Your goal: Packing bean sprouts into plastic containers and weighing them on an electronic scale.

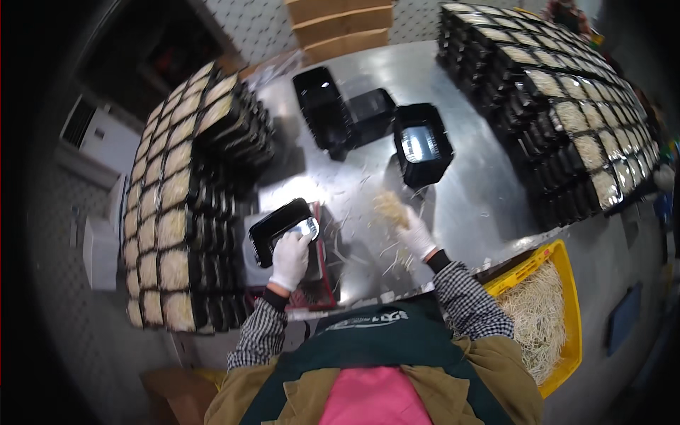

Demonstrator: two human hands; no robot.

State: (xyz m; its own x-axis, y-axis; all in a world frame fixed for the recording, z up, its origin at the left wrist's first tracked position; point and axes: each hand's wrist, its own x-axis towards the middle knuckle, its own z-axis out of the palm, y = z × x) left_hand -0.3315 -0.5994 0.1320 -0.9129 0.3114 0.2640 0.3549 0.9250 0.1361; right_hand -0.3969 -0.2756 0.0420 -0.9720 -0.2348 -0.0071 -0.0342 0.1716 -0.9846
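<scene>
My left hand (290, 260), in a white glove, grips the near right edge of a black plastic tray (264, 234). The tray is tilted above the grey platform of what looks like a bench scale (256, 273) with a red frame. No food shows inside the tray from here. In my gloved right hand (417, 236) is a loose bunch of pale, thin vegetable strands (392, 208), held over the metal table (467, 175). Several stray strands (396, 260) lie on the tabletop below that hand.
Tall stacks of filled black trays stand at left (178, 212) and right (579, 117). More black trays (320, 101) sit at mid-table, including a deep-looking pile (425, 159). A yellow crate (575, 324) of pale strands (536, 319) is beside my right arm. Cardboard (340, 29) borders the far edge.
</scene>
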